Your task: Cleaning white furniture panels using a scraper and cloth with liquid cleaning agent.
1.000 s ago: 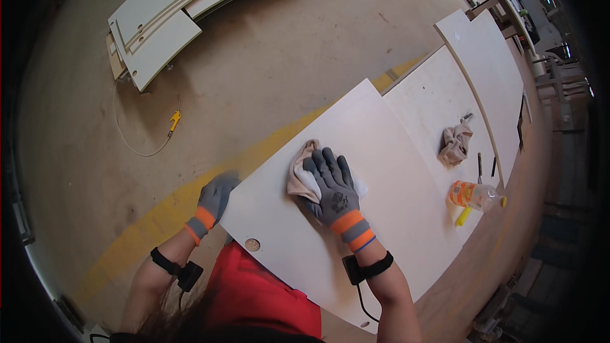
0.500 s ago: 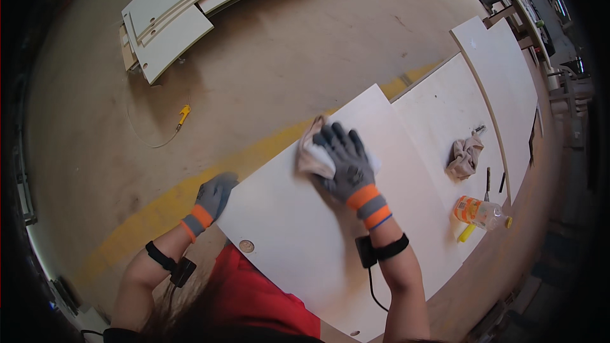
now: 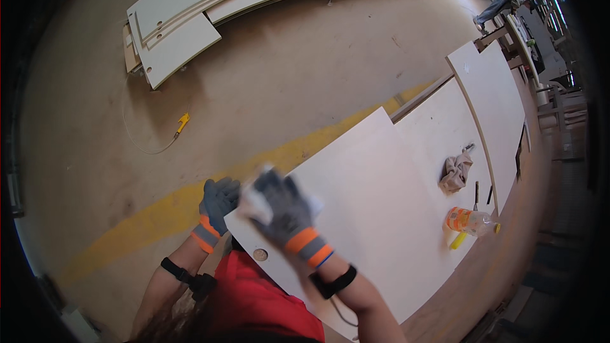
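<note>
My right hand [image 3: 284, 209], in a grey work glove with an orange-striped cuff, is pressed over a pale cloth [image 3: 255, 206] near the left corner of a large white panel [image 3: 356, 197]. Motion blurs both hand and cloth. My left hand [image 3: 219, 204], gloved alike, is beside that same corner, just off the panel's edge. Its fingers are loosely bent and apart, with nothing visible in them. Near the corner the panel has a round hole [image 3: 260, 255].
To the right lie a crumpled cloth [image 3: 456, 173], a clear bottle with an orange label [image 3: 470, 221], a yellow tool [image 3: 457, 241] and thin dark tools. Another white panel [image 3: 489, 101] stands beyond. Stacked boards [image 3: 178, 44] rest at far left; a yellow air gun [image 3: 182, 124] hangs on a hose.
My right hand has swept the cloth left and nearer, from mid-panel to the left corner. My left hand has stayed by the corner, and the view has shifted slightly.
</note>
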A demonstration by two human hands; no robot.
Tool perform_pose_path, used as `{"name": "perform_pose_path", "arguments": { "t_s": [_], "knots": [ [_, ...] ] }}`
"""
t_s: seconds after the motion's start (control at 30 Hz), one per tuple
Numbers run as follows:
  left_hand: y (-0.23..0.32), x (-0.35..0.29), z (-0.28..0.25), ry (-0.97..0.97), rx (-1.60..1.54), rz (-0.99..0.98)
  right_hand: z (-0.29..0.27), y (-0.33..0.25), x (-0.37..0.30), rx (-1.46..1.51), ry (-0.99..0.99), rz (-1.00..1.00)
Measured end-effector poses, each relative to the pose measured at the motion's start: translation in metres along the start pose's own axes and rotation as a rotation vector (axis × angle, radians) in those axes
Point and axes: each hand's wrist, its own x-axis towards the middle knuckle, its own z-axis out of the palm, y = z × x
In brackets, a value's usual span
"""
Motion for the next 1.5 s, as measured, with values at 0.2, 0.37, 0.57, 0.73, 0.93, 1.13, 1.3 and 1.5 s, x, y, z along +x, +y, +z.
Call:
{"name": "perform_pose_path", "arguments": {
  "t_s": [0.2,0.37,0.57,0.73,0.93,1.13,1.3,1.5],
  "knots": [
    [0.017,-0.029,-0.091,-0.171,0.149,-0.240,0.052,-0.069,-0.029,0.033,-0.103,-0.208],
    [0.010,-0.071,-0.122,0.280,-0.097,-0.483,-0.033,0.039,0.021,-0.250,0.058,0.138],
    [0.012,-0.091,-0.043,-0.446,0.507,-0.300,-0.121,0.189,0.073,-0.543,0.269,0.515],
    [0.037,-0.103,0.007,-0.674,0.666,-0.151,-0.126,0.199,0.078,-0.560,0.317,0.554],
    [0.004,-0.119,-0.006,-0.433,0.220,-0.248,-0.041,0.080,0.035,-0.592,0.185,0.245],
    [-0.035,-0.086,-0.096,-0.528,1.027,-0.367,0.075,-0.113,-0.018,-0.155,-0.339,-0.156],
    [-0.007,-0.078,-0.159,0.097,0.727,-0.515,0.104,-0.114,-0.069,0.166,-0.493,-0.194],
    [0.014,-0.048,-0.192,-0.071,0.786,-0.228,-0.019,-0.121,-0.032,0.915,-0.760,0.519]
  ]
}}
